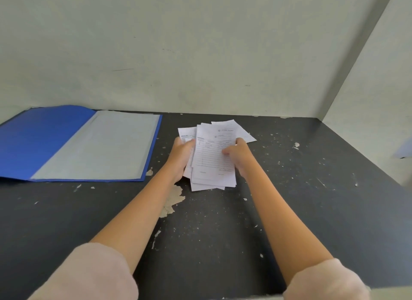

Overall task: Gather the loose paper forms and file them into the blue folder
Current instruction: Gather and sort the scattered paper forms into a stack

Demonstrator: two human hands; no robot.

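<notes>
A loose stack of white printed paper forms [211, 159] sits in the middle of the black table, its sheets fanned and uneven. My left hand [181, 157] grips the stack's left edge, with the fingers under the sheets. My right hand [239, 155] holds the right edge, thumb pressed on the top form. The blue folder [44, 141] lies open and flat at the left, its clear plastic pocket page [100, 145] facing up, about a hand's width from the papers.
The black table [289, 199] has chipped paint with pale patches, the largest [174, 201] just below the papers. A pale wall [200, 54] closes the back, and a side wall [379, 87] closes the right. The table's near edge [390, 288] shows at bottom right.
</notes>
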